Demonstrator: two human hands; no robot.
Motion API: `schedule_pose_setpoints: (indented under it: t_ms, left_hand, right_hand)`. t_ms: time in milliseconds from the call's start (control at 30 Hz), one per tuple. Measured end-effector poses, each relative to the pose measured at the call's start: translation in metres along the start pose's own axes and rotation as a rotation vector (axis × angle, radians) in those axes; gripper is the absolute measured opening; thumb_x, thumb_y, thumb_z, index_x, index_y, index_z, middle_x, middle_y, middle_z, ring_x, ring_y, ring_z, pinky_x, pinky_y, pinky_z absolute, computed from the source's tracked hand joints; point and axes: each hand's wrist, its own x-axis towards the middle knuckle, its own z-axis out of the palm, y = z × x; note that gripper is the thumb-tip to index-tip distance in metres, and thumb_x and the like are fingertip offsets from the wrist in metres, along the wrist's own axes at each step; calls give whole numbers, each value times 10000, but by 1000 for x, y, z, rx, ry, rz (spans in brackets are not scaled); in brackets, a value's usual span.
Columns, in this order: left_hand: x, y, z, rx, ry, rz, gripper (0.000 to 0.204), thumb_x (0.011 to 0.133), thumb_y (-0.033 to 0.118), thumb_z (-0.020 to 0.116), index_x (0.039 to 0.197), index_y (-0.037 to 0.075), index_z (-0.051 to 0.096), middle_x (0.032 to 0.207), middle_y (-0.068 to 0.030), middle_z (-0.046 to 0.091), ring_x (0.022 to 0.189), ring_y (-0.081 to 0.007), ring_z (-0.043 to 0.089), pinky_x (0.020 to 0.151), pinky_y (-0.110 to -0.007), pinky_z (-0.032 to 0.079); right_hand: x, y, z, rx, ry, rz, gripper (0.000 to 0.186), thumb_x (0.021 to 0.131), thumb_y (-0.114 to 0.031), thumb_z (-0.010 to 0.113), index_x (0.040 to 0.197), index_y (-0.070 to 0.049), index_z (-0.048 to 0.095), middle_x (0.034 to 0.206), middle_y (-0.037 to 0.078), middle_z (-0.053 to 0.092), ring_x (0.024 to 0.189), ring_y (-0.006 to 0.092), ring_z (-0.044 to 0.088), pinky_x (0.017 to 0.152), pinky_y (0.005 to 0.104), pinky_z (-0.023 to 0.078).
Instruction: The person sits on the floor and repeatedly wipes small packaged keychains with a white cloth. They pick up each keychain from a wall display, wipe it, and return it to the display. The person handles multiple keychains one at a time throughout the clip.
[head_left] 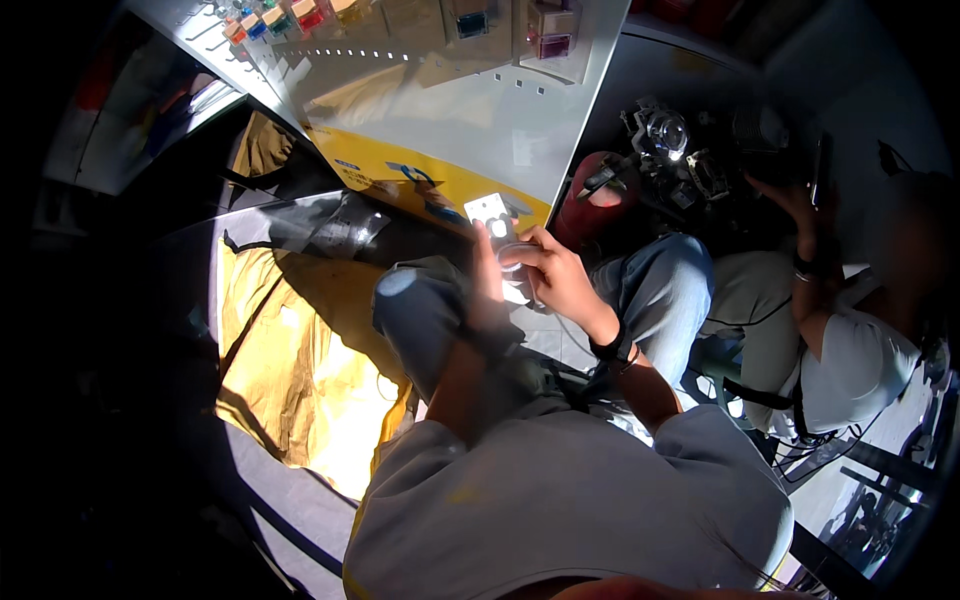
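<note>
Between my knees, in the middle of the head view, I hold a small white-and-silver object [487,208] with a cable hanging below it. My left hand [486,265] grips its left side. My right hand [560,275] is wrapped round its right and lower part, with fingers bent across the front. The fingers hide much of the object, so I cannot tell its exact kind. Its top sits just in front of the yellow band of a display board [430,120].
Small coloured bottles [305,15] line the board's top. At right are a red cylinder [590,215], dark metal equipment [665,135] and another seated person [850,370] whose hand is raised beside a dark upright object. A yellow cloth [280,360] lies at left.
</note>
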Motion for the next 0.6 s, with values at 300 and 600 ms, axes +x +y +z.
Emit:
schedule_pose_setpoints:
  t_ms: [300,600]
  left_hand:
    - [19,81,8,-14,-2,119,710,930,661,209,1122,41,498,782,-68,518,695,-172,543,646,-319,490]
    - [46,121,39,84,-304,317,715,937,630,234,1183,2,471,829,-126,557,724,-219,548,704,-319,479]
  right_hand:
    - [26,-14,-39,-13,-222,-246,368,703,71,557,956,-151,707,1047,75,564,885,276,611,731,356,510]
    - [72,4,-47,854,41,53,389,930,-131,533,1292,3,491,1182,88,584,1024,136,544,916,263,412]
